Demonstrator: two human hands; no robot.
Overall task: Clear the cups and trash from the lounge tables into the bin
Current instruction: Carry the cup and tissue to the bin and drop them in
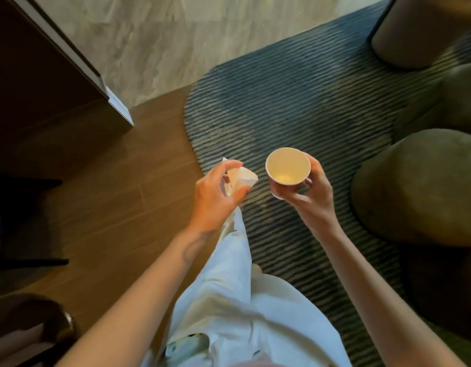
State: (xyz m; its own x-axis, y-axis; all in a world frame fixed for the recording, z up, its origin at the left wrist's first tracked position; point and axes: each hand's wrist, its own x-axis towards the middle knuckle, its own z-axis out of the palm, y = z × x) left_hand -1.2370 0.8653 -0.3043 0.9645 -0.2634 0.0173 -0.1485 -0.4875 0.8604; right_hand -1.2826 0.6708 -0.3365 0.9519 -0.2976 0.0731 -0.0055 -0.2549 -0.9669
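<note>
Wood floor [101, 207] left, striped rug [295, 102] right. Left hand [215, 192] fingers pinch crumpled white paper [242, 178]; right hand [308, 197] fingers curl round upright paper cup [287, 166].

Wood floor [101, 197], striped rug [295, 102], olive pouf [419, 186], dim rm

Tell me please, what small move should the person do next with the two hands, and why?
Probably keep both grips and carry on toward the bin, which is not in view. The left hand already holds crumpled white paper, the right hand holds an upright paper cup, so neither hand is free.
</note>
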